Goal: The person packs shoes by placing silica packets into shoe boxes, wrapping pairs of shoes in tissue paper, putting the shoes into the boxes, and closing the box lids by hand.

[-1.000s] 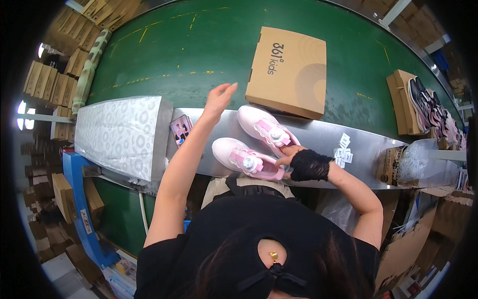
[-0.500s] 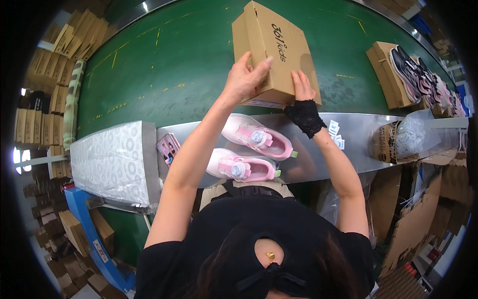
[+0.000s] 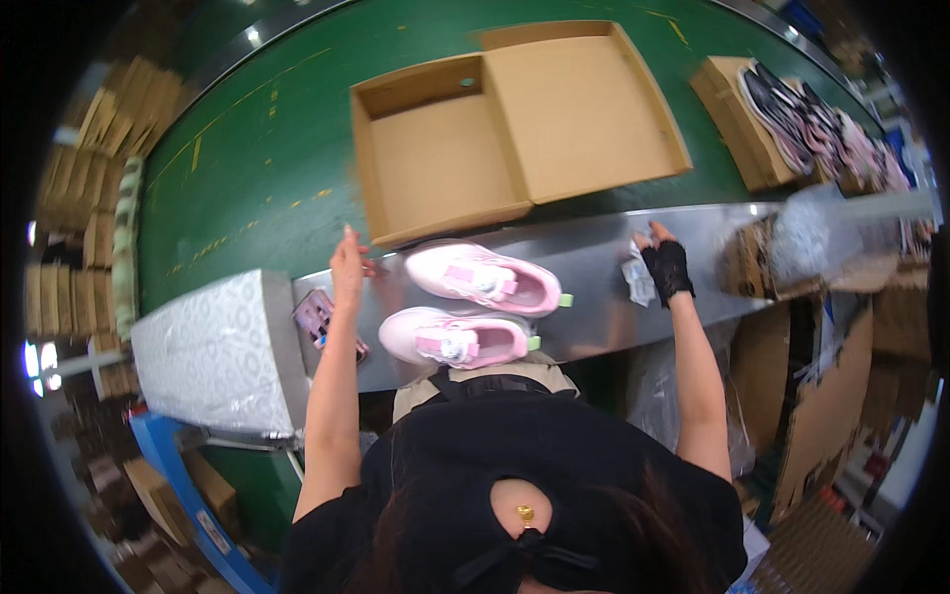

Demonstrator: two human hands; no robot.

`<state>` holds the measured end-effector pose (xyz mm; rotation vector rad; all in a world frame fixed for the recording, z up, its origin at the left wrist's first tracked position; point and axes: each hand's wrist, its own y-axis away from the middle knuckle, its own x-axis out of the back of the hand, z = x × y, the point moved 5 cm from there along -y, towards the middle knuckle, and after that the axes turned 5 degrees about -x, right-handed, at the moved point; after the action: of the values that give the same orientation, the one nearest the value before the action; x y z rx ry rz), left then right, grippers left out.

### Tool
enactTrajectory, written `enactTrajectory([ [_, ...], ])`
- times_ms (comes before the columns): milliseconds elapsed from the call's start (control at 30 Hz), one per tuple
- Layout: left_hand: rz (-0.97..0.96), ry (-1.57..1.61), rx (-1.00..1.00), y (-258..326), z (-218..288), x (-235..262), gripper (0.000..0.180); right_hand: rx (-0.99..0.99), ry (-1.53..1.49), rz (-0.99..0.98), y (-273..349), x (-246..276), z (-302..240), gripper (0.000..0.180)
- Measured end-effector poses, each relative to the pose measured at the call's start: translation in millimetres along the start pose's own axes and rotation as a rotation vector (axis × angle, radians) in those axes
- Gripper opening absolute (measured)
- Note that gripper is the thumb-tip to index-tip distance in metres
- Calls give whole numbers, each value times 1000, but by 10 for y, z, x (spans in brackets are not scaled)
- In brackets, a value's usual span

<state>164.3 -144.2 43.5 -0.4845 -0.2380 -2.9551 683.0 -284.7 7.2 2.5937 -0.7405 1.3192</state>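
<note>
No legible txt. White slips [image 3: 641, 285] on desk [image 3: 589, 322], right side, just beside right hand [image 3: 665, 267]: too blurred to read. Label [image 3: 213, 531] on blue post [image 3: 183, 470], near left: too sm. Phone [image 3: 315, 315] on desk, left: nothing readable on scrn.

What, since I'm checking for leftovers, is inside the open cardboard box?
Only bare brown cardboard shows in the box; its lid lies folded open to the right. The near wall hides its own inner face.
</note>
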Motion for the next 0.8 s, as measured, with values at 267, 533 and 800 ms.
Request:
enactTrajectory([
  [267, 205, 156, -36, 565, -350, 661, 24, 102, 231, -23, 293, -167, -88, 24],
  [533, 767, -384, -115, 875, -378, 2444, 26, 318, -336, 112, 16, 116, -1524, 29],
  [800, 381, -948, 268, 909, -606, 2887, 61, 796, -41, -416, -6, -924, -2947, 60],
])
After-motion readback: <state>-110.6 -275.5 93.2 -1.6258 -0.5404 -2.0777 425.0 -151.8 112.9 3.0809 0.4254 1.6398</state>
